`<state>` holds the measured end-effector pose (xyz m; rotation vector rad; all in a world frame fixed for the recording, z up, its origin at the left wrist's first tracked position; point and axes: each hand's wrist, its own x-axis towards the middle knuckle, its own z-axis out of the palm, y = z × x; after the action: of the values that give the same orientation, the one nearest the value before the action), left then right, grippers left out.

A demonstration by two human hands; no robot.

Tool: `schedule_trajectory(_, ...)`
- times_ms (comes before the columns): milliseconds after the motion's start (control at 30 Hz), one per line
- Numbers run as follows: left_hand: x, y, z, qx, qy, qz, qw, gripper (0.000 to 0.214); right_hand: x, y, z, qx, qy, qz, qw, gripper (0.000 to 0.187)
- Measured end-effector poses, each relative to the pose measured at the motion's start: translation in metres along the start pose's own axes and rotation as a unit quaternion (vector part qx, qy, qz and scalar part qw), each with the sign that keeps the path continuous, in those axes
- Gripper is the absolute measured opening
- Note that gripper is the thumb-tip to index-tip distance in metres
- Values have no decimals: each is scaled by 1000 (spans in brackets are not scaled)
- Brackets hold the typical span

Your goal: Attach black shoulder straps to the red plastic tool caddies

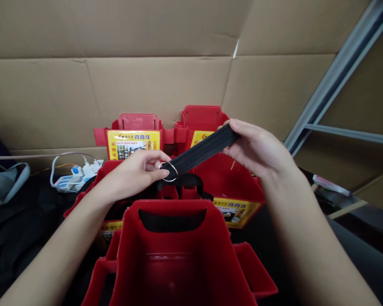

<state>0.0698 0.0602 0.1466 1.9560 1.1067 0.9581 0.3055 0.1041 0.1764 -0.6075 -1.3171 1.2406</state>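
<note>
My left hand (137, 172) is closed, pinching a metal ring (168, 171) at the lower end of a black strap (204, 149). My right hand (258, 148) is closed on the strap's upper end, holding it taut and slanted up to the right. Both hands hover above a group of red plastic bins. The nearest red bin (175, 255) sits right below, with a black strap showing through the slot in its back wall. A loop of black strap (191, 182) hangs just under the ring.
Several more red bins (137, 131) with yellow labels stand behind, against a cardboard wall (147, 80). A white power strip (78, 176) with cables lies at the left on a dark surface. A grey metal shelf frame (335, 80) rises at the right.
</note>
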Motion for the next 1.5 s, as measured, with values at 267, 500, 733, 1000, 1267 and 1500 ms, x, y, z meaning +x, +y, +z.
schedule_trajectory(267,0,-3,0,-19,19,-21,999,18,-6,0,12,-18,-39,-69,997,9)
schedule_trajectory(500,2,-3,5,-35,7,-18,999,27,-31,14,45,-157,-170,-86,969,25)
schedule_trajectory(733,-1,3,7,-48,1,-11,999,28,-24,14,37,-171,-282,-53,943,47)
schedule_trajectory(1000,0,1,6,-6,-10,54,998,19,-37,12,47,-489,-376,-308,725,32)
schedule_trajectory(1267,1,3,11,-30,-5,61,998,19,-40,7,45,-536,-344,-282,717,9)
schedule_trajectory(1500,-2,7,12,54,62,111,990,10,-25,16,34,-472,-314,-195,800,19)
